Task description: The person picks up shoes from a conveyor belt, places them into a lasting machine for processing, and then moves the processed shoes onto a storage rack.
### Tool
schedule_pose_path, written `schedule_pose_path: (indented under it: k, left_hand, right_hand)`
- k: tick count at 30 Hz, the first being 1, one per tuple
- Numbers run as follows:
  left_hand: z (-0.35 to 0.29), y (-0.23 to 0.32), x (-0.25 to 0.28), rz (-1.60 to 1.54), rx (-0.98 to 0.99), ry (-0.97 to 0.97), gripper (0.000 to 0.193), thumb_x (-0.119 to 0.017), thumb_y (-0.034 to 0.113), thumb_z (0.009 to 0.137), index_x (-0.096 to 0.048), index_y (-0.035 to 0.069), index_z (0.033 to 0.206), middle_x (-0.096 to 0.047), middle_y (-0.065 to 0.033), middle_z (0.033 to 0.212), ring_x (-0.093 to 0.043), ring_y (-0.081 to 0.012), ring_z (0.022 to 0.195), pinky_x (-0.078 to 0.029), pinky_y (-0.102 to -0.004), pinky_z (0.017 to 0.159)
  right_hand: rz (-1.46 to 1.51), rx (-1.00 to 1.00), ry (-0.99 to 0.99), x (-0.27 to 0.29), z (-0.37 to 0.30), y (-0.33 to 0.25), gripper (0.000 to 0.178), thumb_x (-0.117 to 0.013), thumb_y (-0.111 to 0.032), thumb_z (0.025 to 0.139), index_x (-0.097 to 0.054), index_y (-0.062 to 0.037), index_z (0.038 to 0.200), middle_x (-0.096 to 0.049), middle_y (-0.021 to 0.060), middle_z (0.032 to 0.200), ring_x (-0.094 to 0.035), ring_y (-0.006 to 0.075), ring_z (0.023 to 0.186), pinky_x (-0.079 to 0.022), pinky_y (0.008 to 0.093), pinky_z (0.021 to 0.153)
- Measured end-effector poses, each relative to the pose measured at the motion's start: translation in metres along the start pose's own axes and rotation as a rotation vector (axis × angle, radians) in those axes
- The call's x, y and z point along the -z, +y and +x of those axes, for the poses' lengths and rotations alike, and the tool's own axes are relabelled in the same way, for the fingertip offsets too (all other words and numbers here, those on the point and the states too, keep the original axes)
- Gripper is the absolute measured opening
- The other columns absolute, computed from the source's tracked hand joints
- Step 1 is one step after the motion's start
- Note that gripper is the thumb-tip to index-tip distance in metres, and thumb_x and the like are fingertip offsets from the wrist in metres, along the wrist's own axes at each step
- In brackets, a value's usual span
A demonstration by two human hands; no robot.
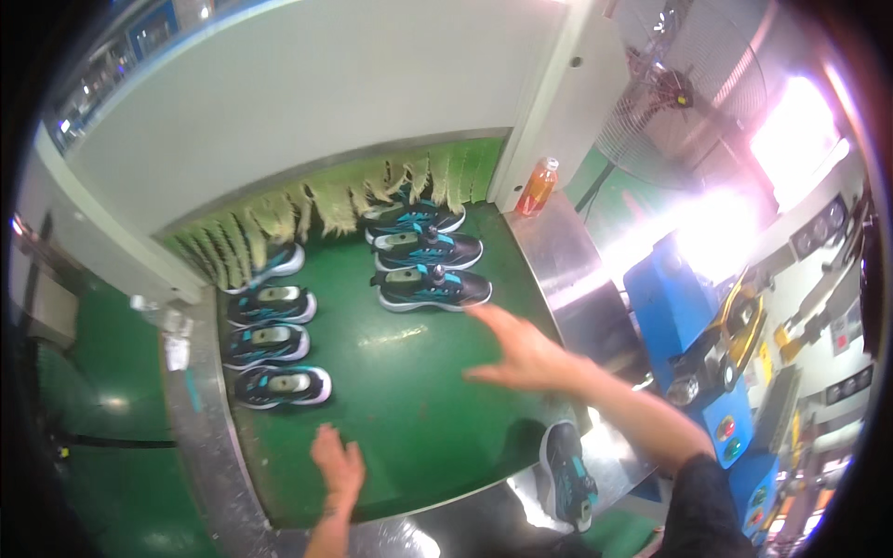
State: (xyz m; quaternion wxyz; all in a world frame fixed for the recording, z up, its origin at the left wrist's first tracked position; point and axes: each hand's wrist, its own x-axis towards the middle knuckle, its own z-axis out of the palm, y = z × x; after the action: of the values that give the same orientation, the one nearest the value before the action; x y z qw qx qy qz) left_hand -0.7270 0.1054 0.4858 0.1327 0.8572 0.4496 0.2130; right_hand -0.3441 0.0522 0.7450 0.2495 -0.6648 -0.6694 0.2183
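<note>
My right hand hangs over the green surface, fingers spread wide and thumb poking out, with nothing in it. Its fingertips are at the toe of the closest shoe in a line near the far edge, on the right side. I can't tell if they touch. That shoe is black and blue, with a thick white bottom and a dark round knob on top.

My left hand is over the near left part, fingers loosely apart, with no shoe in it. Past it, more shoes line up along the left edge, toes to the right. Ragged, stringy yellow-green strips hang at the far edge, partly hiding the farthest shoes. One more shoe sits on shiny, smooth metal by the near right corner.
</note>
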Motion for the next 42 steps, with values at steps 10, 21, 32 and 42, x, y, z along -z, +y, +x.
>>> schedule_pose_path:
  k: [10,21,32,42]
  left_hand:
    - [0.019,-0.075,0.023,-0.07,0.068,0.053,0.044,-0.056,0.001,0.079,-0.05,-0.003,0.122,-0.049,-0.0167,0.134,-0.047,-0.0355,0.12,-0.034,-0.0458,0.102]
    - [0.046,0.164,0.1,-1.608,0.668,-1.415,0.067,-0.044,0.05,0.093,-0.04,-0.001,0.135,-0.053,-0.0197,0.127,-0.058,-0.0267,0.108,-0.045,-0.0383,0.097]
    - [-0.085,0.434,0.144,-1.891,0.066,-1.134,0.088,-0.063,0.029,0.064,-0.032,-0.001,0.141,-0.044,-0.0167,0.138,-0.048,-0.0286,0.124,-0.04,-0.0417,0.105]
    - [-0.06,0.612,0.042,-1.323,-0.325,-0.651,0.056,-0.054,0.007,0.093,-0.026,-0.004,0.14,-0.036,-0.0206,0.143,-0.036,-0.0284,0.133,-0.03,-0.0366,0.11]
  right_hand:
    - [-0.46,-0.347,-0.116,-0.106,0.129,0.077,0.059,-0.082,-0.032,0.059,-0.053,0.0014,0.097,-0.065,0.0224,0.089,-0.064,0.0408,0.08,-0.053,0.0462,0.07]
    - [0.085,0.304,-0.153,0.005,-0.171,-0.114,0.064,-0.079,-0.017,0.069,-0.05,0.0011,0.123,-0.057,0.0182,0.117,-0.06,0.0331,0.105,-0.051,0.0391,0.089]
    - [0.636,-0.236,0.853,-0.039,-0.428,-0.16,0.088,-0.076,-0.025,0.08,-0.021,0.0009,0.142,-0.043,0.0177,0.136,-0.044,0.0238,0.124,-0.037,0.0336,0.101]
    - [0.943,-0.921,1.068,0.032,-0.574,-0.129,0.067,-0.076,-0.019,0.073,-0.045,0.0044,0.128,-0.054,0.0145,0.12,-0.051,0.024,0.112,-0.04,0.0359,0.099]
